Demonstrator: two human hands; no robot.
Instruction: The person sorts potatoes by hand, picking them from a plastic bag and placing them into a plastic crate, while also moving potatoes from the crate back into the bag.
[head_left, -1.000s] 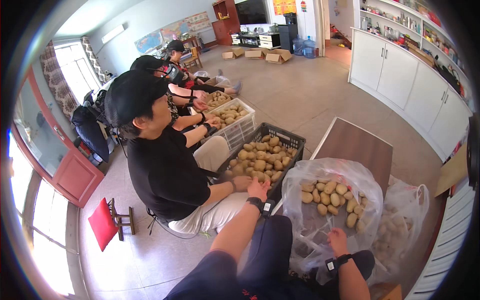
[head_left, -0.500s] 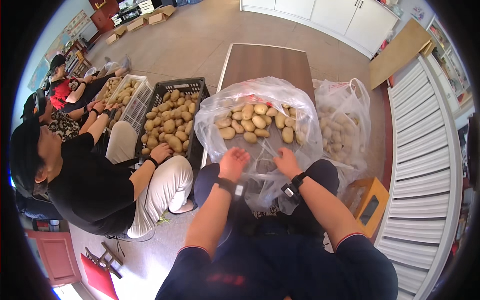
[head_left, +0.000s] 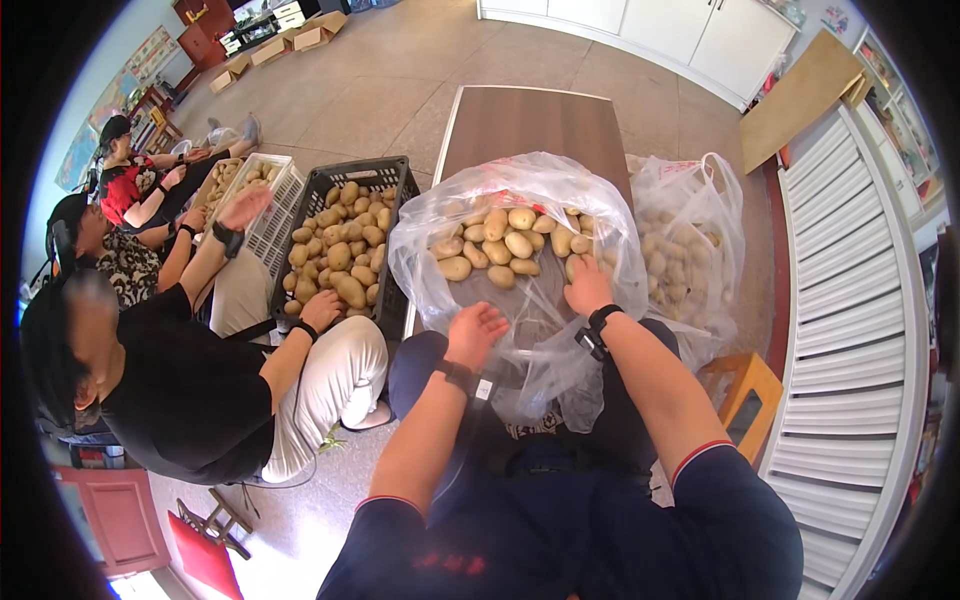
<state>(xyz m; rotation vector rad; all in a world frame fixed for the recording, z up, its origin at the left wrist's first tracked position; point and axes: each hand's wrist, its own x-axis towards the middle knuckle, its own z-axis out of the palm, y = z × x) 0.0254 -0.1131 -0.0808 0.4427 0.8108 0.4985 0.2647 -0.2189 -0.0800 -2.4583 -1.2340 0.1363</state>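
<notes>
A clear plastic bag (head_left: 425, 235) lies open across the brown table, with several yellow-brown potatoes (head_left: 497, 252) heaped in its far part. Over the bag's near left side is my left hand (head_left: 474, 335), empty, fingers apart and palm turned inward. My right hand (head_left: 590, 288) reaches inside the bag at the right of the heap, its fingers closed round a potato (head_left: 574, 265). The fingers partly cover that potato. Crumpled film from the bag gathers between my wrists and hangs over my lap.
To the left stands a black crate (head_left: 400, 200) of potatoes, with a white crate (head_left: 290, 180) beyond it. A co-worker in a black shirt (head_left: 190, 370) sits close on that side. Another bag of potatoes (head_left: 690, 240), a wooden stool (head_left: 755, 400) and a white radiator (head_left: 840, 330) are on the right.
My right hand has moved forward and right, onto a potato in the bag. My left hand has shifted slightly nearer to me. The co-worker's far hand has lifted by the white crate.
</notes>
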